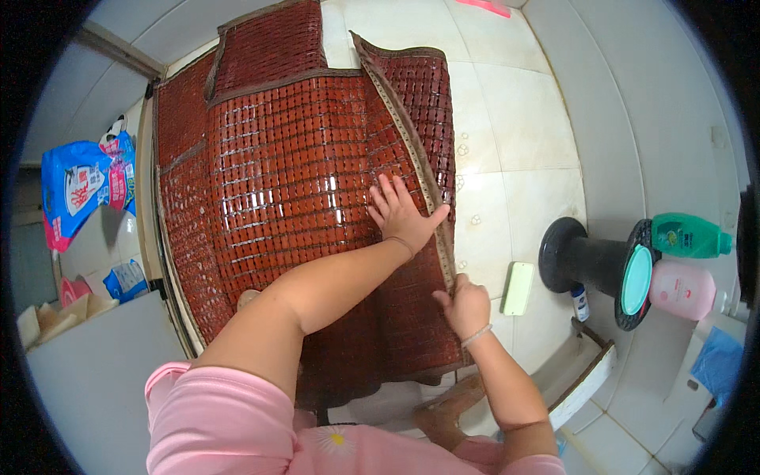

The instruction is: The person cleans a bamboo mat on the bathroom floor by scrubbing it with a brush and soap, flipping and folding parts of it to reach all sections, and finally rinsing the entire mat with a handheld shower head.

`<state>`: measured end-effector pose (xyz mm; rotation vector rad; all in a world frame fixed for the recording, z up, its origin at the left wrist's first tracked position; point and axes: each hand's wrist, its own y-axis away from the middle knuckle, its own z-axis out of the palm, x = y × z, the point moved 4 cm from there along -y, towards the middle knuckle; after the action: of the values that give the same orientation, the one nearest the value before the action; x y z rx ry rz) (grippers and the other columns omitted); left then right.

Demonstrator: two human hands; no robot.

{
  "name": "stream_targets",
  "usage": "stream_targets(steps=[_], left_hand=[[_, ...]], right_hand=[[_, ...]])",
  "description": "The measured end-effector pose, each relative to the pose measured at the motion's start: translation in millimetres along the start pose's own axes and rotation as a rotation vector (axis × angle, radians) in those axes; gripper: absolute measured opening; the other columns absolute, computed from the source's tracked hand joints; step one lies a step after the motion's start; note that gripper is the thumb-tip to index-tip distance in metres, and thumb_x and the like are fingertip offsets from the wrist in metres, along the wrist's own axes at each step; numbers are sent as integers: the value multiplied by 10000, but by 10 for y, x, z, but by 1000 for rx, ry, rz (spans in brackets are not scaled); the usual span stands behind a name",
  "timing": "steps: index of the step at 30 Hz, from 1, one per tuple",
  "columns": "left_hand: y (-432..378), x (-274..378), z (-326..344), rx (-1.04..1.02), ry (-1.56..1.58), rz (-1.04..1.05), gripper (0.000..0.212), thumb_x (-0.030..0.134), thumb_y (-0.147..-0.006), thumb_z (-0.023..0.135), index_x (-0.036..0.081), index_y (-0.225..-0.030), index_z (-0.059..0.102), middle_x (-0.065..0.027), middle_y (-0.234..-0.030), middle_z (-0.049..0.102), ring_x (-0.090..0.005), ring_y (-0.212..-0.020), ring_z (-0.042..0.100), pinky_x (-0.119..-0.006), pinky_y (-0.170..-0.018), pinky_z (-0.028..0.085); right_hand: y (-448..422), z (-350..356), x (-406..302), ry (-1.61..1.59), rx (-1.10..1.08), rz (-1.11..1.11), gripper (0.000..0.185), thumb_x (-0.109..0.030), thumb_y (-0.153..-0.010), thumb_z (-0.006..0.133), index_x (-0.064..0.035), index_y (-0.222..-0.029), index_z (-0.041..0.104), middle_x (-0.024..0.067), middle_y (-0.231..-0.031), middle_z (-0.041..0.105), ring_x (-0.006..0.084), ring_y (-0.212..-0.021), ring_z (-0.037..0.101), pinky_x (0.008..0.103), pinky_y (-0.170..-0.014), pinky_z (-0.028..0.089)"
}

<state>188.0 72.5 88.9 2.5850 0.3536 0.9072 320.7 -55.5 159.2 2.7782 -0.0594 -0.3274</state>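
A reddish-brown tile mat with dark cloth edging (285, 172) lies on the floor before me, wet and glossy in places. Its right part is folded over, with the edging running diagonally. My left hand (404, 217) rests on the mat with fingers spread, the thumb across the edging. Lower right, my right hand (469, 303) is at the edging with the fingers curled; whether it pinches the edge cannot be told. A further folded part of the mat (267, 47) lies at the top.
A light green phone-like slab (518, 288) lies on the tiles at right. Beyond it stands a black stool (599, 261) with a green bottle (689, 236) and a pink container (683, 289) beside it. Blue detergent bags (83, 184) are at left, past a door track; a grey panel (107, 386) is lower left.
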Motion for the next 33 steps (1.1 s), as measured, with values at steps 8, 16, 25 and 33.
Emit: stream_targets(steps=[8, 16, 25, 33], left_hand=[[12, -217, -867, -286, 12, -209, 693, 193, -856, 575, 43, -1464, 279, -228, -1345, 494, -372, -1229, 502, -406, -1047, 396], [-17, -1904, -1107, -63, 100, -340, 480, 71, -909, 609, 72, -1371, 476, -148, -1263, 601, -293, -1163, 563, -362, -1005, 409], [-10, -1922, -896, -34, 382, -284, 442, 86, -943, 581, 79, -1368, 459, -69, -1248, 597, -216, -1139, 544, -349, -1006, 395], [32, -1893, -930, -10, 328, -259, 485, 144, -933, 604, 56, -1380, 436, -143, -1260, 598, -283, -1159, 562, -388, -997, 419]], right_hand=[[426, -153, -845, -293, -255, -548, 594, -318, -846, 655, 4, -1304, 455, 170, -670, 616, 361, -602, 601, 443, -614, 488], [27, -23, -678, -341, 125, -534, 589, -320, -826, 687, -6, -1282, 488, 239, -1171, 541, 394, -1052, 534, 455, -869, 455], [-339, 513, 262, -235, 183, -152, 741, -142, -784, 718, 47, -1384, 327, 297, -1339, 418, 458, -1188, 444, 482, -1006, 373], [-361, 622, 246, -317, 158, -153, 765, -176, -769, 752, 58, -1373, 344, 255, -1314, 462, 405, -1184, 467, 464, -1001, 370]])
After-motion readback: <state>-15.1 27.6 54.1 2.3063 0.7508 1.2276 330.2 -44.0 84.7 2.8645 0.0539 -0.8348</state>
